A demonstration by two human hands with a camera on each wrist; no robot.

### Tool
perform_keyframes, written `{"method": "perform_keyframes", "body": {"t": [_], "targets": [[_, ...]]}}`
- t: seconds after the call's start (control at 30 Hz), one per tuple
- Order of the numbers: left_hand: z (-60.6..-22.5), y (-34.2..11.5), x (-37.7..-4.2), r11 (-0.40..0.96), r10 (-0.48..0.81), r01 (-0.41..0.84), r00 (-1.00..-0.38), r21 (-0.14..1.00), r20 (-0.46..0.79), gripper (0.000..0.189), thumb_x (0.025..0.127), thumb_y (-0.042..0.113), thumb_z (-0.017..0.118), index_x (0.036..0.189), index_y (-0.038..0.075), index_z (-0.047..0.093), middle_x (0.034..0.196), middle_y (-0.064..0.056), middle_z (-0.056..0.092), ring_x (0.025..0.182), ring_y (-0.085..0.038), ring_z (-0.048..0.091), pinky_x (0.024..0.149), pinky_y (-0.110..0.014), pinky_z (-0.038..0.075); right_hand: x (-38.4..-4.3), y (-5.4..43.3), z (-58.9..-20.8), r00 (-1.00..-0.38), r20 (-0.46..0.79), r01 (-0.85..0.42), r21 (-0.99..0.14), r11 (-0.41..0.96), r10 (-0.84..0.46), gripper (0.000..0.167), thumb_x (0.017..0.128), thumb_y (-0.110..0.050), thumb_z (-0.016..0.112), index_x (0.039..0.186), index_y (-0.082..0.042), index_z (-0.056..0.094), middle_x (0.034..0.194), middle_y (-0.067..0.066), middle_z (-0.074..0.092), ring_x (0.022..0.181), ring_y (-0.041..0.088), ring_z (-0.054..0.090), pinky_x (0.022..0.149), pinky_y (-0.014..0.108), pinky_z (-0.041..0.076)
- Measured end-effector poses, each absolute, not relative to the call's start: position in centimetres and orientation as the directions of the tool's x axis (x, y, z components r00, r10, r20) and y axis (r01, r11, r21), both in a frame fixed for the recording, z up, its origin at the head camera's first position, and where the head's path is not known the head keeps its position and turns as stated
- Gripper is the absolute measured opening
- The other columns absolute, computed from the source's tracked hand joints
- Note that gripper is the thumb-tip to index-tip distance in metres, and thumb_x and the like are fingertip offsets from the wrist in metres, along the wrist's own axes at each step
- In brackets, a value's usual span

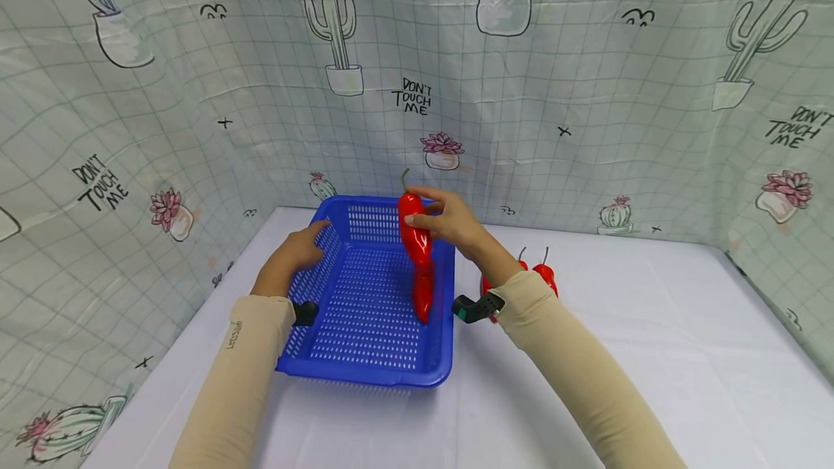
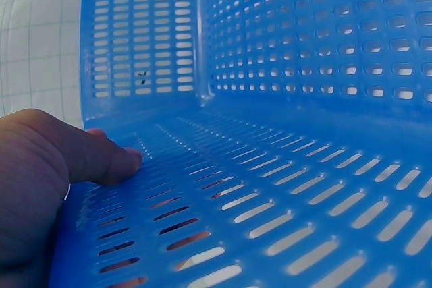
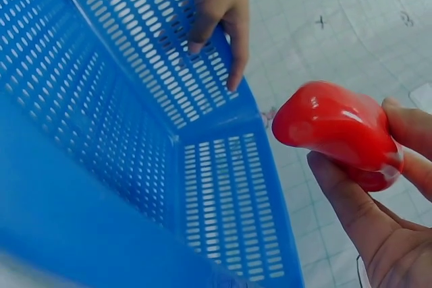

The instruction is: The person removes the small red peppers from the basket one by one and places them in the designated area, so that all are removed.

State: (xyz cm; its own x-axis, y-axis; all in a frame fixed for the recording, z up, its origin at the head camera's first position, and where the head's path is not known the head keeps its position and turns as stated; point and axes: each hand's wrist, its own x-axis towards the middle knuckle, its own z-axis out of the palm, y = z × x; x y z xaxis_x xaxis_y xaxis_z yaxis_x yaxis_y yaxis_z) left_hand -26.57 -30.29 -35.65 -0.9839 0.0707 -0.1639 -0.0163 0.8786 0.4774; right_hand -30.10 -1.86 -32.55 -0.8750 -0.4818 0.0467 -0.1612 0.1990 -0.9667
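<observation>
My right hand (image 1: 452, 219) pinches a long, glossy red chili pepper (image 1: 415, 230) between thumb and fingers. Its thin green stem points up, and its body hangs over the right side of a blue plastic basket (image 1: 365, 375). From the right wrist, the chili pepper (image 3: 337, 126) looks foreshortened, with fingertips on both sides of it. My left hand (image 1: 301, 252) grips the basket's left wall. In the left wrist view, the thumb (image 2: 111, 160) lies on the inner face, while other fingers show through the slots from outside.
More red peppers (image 1: 546, 277) with thin stems lie on the white table (image 1: 651, 324) right of the basket, partly hidden by my right forearm. A cloth backdrop (image 1: 554, 93) printed with cacti rises behind and at both sides.
</observation>
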Motion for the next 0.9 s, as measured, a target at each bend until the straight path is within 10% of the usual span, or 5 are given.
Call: {"method": "perform_keyframes", "body": {"t": [0.9], "targets": [[-35.9,-30.3,-26.8,0.881,0.094,-0.003,-0.979,0.473,-0.181,0.070,0.085,-0.004,0.042,0.152,0.000,0.023,0.148,-0.036,0.035,0.126,-0.048,0.048,0.106,-0.059,0.039,-30.8,2.1,-33.0,-0.922,-0.028,-0.096,-0.949,0.299,-0.386,0.063,0.091,-0.013,0.067,0.149,-0.020,0.044,0.130,0.025,0.055,0.109,0.038,0.062,0.083,0.045,0.058]]}}
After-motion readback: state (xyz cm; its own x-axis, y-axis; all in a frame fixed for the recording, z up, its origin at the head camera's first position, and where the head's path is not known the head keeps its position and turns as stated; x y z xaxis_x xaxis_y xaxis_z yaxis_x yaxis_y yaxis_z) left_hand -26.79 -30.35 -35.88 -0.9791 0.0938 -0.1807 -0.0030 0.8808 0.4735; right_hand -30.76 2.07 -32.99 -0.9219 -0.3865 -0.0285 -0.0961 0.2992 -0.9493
